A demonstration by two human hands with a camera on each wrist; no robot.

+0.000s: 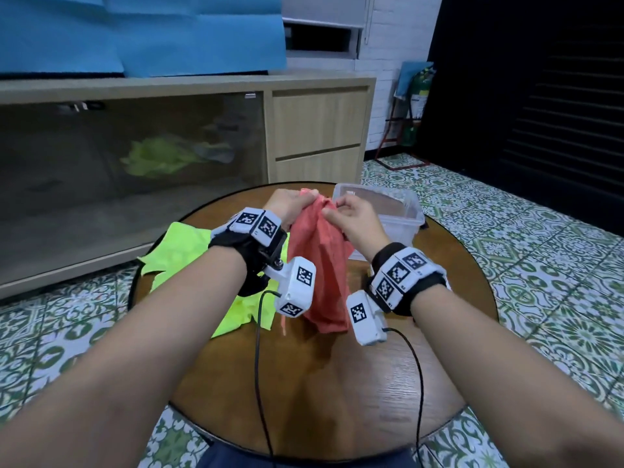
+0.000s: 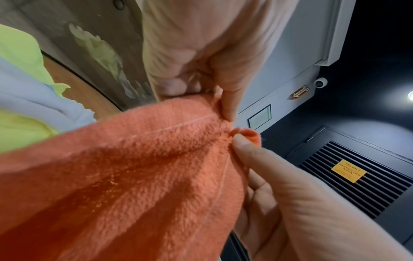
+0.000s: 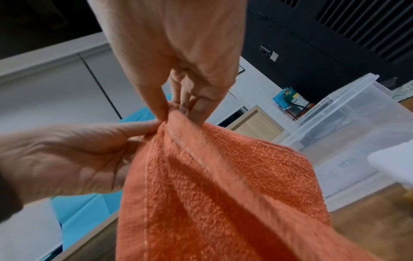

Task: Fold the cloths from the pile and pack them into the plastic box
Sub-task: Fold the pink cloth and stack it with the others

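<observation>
Cloth in the air: While both hands work at its top edge, the orange cloth hangs bunched above the desk, its lower end nearest the person and seemingly just short of the wood (contact cannot be told).
Left hand: The left hand is raised at the cloth's top, thumb and fingers closed on the hem; in the left wrist view its fingers curl down onto the stitched edge.
Right hand: The right hand meets it from the other side, almost touching, pinching the same gathered corner with thumb and forefinger; the other fingers are loosely bent.
Risk, grip: Both pinches sit on one small bunch of terry, so I judge that a tug to spread the cloth could pull the hem out of one hand and drop that side.
Risk, fold: If the hands part without finding true corners, the cloth will likely open skewed and fold crooked.
Risk, cables: The wrist camera leads dangle beside the hanging cloth (a snag seems possible).
Pile: The yellow-green cloths lie crumpled on the desk to the left, unfolded.
Box: The plastic box stands open at the far right of the desk, beyond the right hand; no cloth shows in it.
</observation>
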